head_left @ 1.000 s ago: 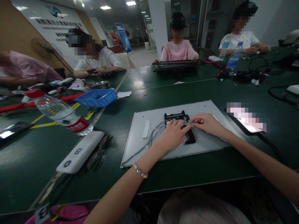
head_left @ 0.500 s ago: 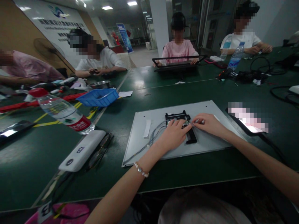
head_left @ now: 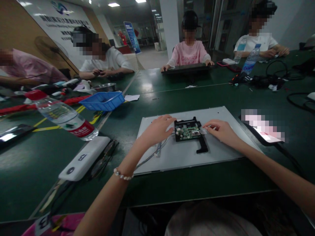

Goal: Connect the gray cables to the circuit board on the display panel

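Observation:
A green circuit board (head_left: 188,131) sits in a black plastic bracket (head_left: 203,146) on a pale flat panel (head_left: 216,154). My left hand (head_left: 158,129) is left of the board, fingers stretched out and apart, above the panel's left part; nothing shows in it. Under and beside it run grey cables (head_left: 152,155). My right hand (head_left: 221,131) is at the board's right edge, thumb and fingertips pinched on a small whitish translucent piece (head_left: 203,130). What kind of piece it is, I cannot make out.
Left of the panel are a white power bank (head_left: 85,160), glasses (head_left: 103,160), a water bottle (head_left: 67,118) and a blue tray (head_left: 102,101). A lit phone (head_left: 263,127) with a cable lies to the right. Several people sit around the green table (head_left: 147,193); one handles a dark frame (head_left: 188,69).
My left hand has moved left off the circuit board, uncovering it. My right hand stays at the board's right edge. The person opposite has tilted the dark frame lower.

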The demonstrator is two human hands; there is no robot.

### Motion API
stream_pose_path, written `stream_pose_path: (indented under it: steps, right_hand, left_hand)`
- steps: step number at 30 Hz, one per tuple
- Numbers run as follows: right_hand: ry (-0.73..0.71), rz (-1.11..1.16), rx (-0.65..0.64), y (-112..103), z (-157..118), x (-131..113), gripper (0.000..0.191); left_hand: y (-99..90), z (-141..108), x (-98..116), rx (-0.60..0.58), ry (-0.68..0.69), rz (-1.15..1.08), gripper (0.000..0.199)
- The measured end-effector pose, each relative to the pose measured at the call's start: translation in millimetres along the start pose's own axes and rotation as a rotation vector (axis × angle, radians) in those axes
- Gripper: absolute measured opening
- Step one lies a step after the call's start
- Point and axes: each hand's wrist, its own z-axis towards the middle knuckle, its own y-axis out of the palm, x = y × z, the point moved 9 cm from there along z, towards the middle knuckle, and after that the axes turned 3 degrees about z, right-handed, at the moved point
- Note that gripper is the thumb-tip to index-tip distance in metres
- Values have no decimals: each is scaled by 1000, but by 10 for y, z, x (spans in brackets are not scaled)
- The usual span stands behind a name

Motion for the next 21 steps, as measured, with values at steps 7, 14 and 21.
stream_pose_path:
  steps: [7,14,21]
  right_hand:
    - [16,32,-17,9,-14,-37,21]
    - [29,40,-32,37,-16,6,20]
    - [9,28,-57,67,-34,-68,22]
  left_hand:
    - [220,-331,-922,9,-252,-293,44]
    - [306,-375,-944,29,-262,-400,24]
    - [106,-497,-1089,151,-352,-794,27]
